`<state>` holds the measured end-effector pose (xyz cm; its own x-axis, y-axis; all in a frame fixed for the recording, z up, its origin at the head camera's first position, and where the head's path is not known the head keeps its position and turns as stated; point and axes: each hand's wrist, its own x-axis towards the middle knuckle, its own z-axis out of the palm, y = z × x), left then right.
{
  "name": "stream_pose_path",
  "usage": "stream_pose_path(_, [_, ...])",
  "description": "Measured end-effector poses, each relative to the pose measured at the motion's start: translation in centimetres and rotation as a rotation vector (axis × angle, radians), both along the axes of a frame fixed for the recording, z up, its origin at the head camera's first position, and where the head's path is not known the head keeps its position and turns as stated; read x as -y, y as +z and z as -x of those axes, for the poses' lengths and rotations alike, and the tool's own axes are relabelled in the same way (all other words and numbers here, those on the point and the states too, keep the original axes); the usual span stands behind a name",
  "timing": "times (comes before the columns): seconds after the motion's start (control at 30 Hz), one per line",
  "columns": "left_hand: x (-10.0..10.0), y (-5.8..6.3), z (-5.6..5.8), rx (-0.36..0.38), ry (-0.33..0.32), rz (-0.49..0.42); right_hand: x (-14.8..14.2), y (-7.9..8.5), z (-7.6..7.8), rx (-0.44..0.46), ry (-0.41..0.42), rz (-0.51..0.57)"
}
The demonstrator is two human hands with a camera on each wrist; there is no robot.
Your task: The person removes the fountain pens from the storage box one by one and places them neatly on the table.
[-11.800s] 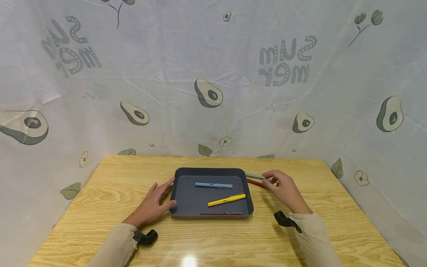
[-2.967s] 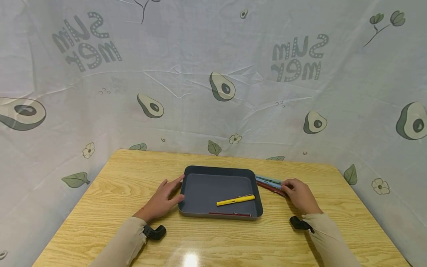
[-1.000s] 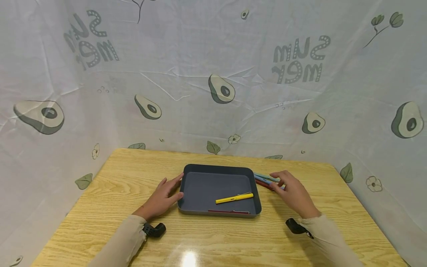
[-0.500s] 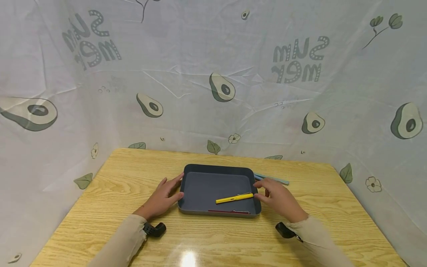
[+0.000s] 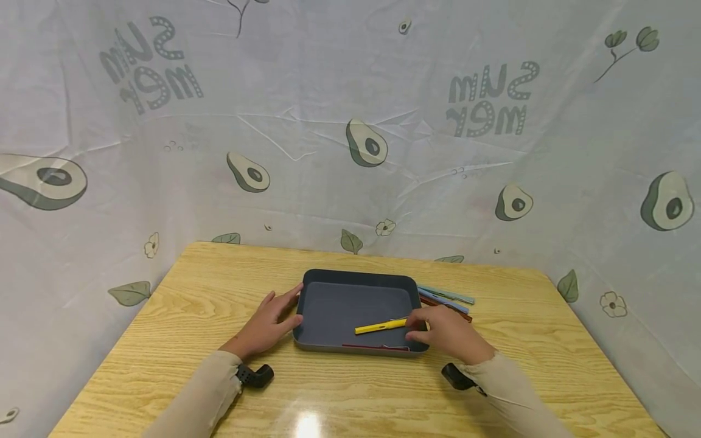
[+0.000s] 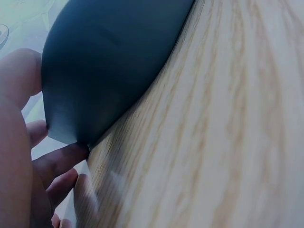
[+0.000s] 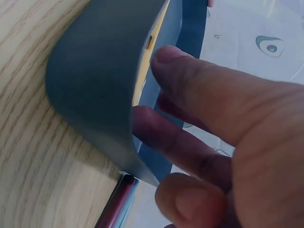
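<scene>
A dark grey tray [image 5: 334, 307] sits on the wooden table. Inside it lie a yellow pen [image 5: 375, 328] and, along the front wall, a dark red pen [image 5: 361, 347]. My left hand [image 5: 265, 328] rests against the tray's left side, fingers spread. Over the tray's right wall reaches my right hand [image 5: 449, 331], thumb and fingers parted around the yellow pen's right end; in the right wrist view a gap shows between thumb and pen. Right of the tray lie a light green pen [image 5: 462, 298], a blue pen [image 5: 459, 307] and a red pen [image 5: 465, 317].
The wooden table [image 5: 339, 389] reaches back to a pale printed curtain [image 5: 306, 201], which also hangs along both sides. Each wrist wears a black camera mount, such as the left one [image 5: 254, 375].
The blue pen was in the tray at first and now lies among the pens on the right. From those pens my right hand has moved left to the yellow pen. The left hand stays.
</scene>
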<state>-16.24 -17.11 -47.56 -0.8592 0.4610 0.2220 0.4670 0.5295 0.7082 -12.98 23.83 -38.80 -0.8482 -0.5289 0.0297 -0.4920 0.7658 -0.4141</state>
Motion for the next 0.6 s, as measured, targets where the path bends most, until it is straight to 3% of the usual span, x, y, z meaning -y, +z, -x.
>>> stream_pose_path(0.27, [0.2,-0.1,0.2,0.013,-0.001,0.002,0.6,-0.1,0.2,0.116,0.011,0.035])
stream_pose_path(0.6, [0.1,0.3,0.3,0.037,-0.006,-0.006,1.4,0.2,0.2,0.03,0.073,-0.051])
